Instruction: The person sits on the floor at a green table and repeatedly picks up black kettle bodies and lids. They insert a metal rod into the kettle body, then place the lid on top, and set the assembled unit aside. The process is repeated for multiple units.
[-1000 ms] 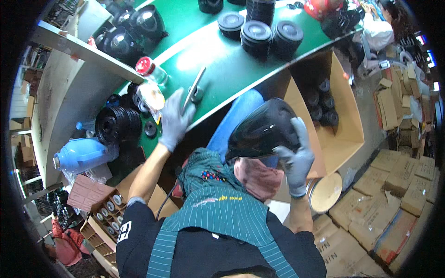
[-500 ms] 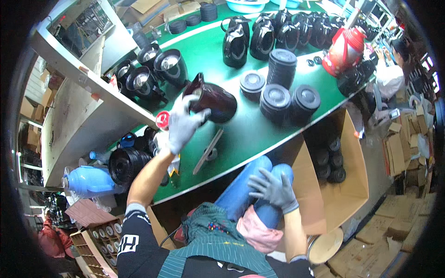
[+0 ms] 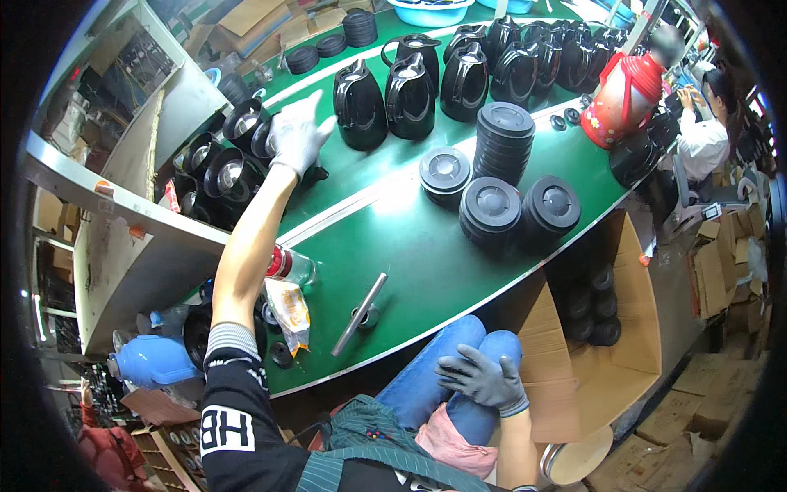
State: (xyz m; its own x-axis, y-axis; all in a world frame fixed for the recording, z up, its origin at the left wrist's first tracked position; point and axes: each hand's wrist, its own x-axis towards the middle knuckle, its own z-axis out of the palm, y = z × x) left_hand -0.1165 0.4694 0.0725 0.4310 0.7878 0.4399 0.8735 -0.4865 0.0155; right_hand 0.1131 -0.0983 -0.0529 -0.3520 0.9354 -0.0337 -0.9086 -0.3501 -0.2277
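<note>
My left hand [image 3: 297, 138], in a pale grey glove, reaches over a cluster of open-topped black jugs [image 3: 234, 179] at the left of the green table. Its thumb and one finger stretch apart; its other fingers are partly hidden, and I cannot tell whether it touches a jug. To its right stands a glossy black jug [image 3: 361, 111], at the near left end of several similar upright jugs [image 3: 465, 86]. My right hand [image 3: 485, 379], in a darker grey glove, hovers over or rests on my knees, fingers spread and holding nothing.
Stacks of round black lids [image 3: 490, 207] stand on the green table [image 3: 393, 246]. Nearer are a metal bar [image 3: 359, 316] and a red-lidded clear jar [image 3: 291, 265]. A red flask [image 3: 623, 98] stands right, beside a co-worker [image 3: 703, 135]. An open cardboard box [image 3: 635, 336] sits below the edge.
My left hand has let go of the dark jug, which now stands at the left end of the row. The hand has moved up and left to the open-topped jugs. My right hand stays over my knees.
</note>
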